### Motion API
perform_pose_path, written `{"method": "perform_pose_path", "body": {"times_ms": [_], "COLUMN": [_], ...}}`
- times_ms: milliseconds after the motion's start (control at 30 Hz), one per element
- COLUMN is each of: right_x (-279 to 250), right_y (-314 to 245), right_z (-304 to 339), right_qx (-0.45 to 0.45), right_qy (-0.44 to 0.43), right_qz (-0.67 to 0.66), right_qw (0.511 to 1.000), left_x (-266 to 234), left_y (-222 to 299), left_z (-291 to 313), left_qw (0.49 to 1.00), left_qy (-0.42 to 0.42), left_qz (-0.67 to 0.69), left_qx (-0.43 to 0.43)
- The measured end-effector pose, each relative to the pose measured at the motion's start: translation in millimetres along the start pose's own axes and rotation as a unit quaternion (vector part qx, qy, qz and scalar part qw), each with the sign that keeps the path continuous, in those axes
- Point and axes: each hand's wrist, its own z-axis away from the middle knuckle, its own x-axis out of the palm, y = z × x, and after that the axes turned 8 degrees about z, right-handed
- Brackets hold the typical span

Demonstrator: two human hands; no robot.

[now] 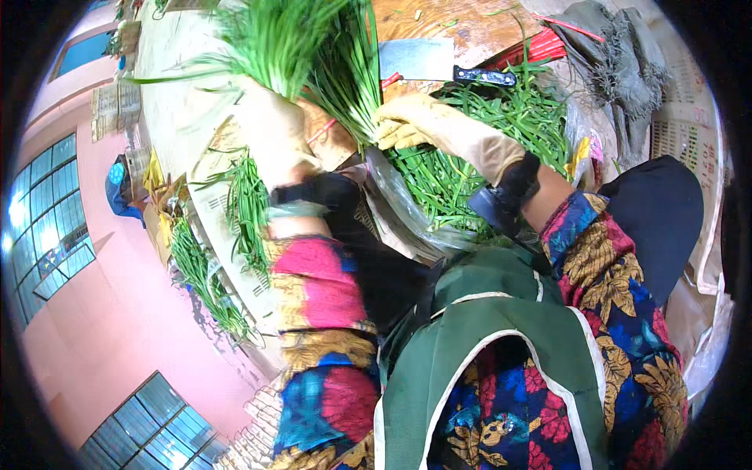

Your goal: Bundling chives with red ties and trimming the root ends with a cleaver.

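My left hand (270, 117), in a pale glove and smeared by motion, is closed round a bunch of long green chives (270, 47) whose leaves fan out away from me. To its right is a second bunch of chives (348, 70) with pale stem ends toward me. At those ends, the curled fingers of my gloved right hand (411, 125) close on the stems; the fingertips are partly hidden. Just beyond the right hand lies a cleaver (419, 61) with a dark handle. Below that hand, a clear plastic bag (427, 231) holds loose green leaves (446, 184).
Red strips (533, 48) lie on the wooden board (470, 19) by the cleaver. At right are a grey sack (619, 70) and a pale plastic crate (685, 133). More greens (247, 204) lie on the left, before a pink wall (117, 298).
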Motion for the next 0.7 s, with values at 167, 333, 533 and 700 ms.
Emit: {"method": "perform_pose_path", "body": {"times_ms": [167,333,533,700], "right_x": [2,4,-17,-32], "right_y": [11,23,17,22], "right_z": [-27,-57,-75,-85], "right_qx": [0.039,-0.025,0.044,0.074], "right_qy": [0.043,0.069,0.108,0.13], "right_qz": [0.032,0.262,0.401,0.423], "right_qw": [0.998,0.962,0.909,0.894], "left_x": [53,44,43,69], "left_y": [53,57,34,-1], "left_z": [82,88,105,100], "left_qw": [0.964,0.97,0.894,0.676], "left_qy": [-0.149,-0.127,-0.143,-0.02], "left_qz": [0.078,0.048,0.353,0.64], "left_qx": [-0.204,-0.203,-0.234,-0.364]}}
